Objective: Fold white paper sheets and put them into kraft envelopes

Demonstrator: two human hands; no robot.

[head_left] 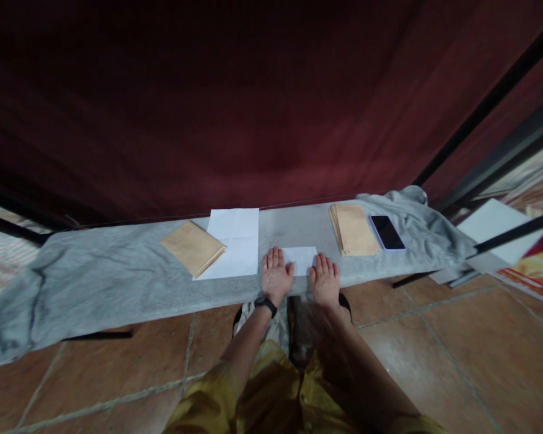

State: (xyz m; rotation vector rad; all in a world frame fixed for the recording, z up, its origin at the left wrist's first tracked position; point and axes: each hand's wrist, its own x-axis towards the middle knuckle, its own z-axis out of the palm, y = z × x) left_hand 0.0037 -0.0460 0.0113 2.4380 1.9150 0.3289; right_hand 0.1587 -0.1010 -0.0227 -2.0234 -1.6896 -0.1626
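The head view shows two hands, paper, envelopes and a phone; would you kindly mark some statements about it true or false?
1. The small paper lies between the left hand and the right hand. True.
2. The dark band is on the right wrist. False: it is on the left.
3. The phone lies to the right of the right envelopes. True.
4. The left envelopes lie clear of the large sheet. False: they overlap it.
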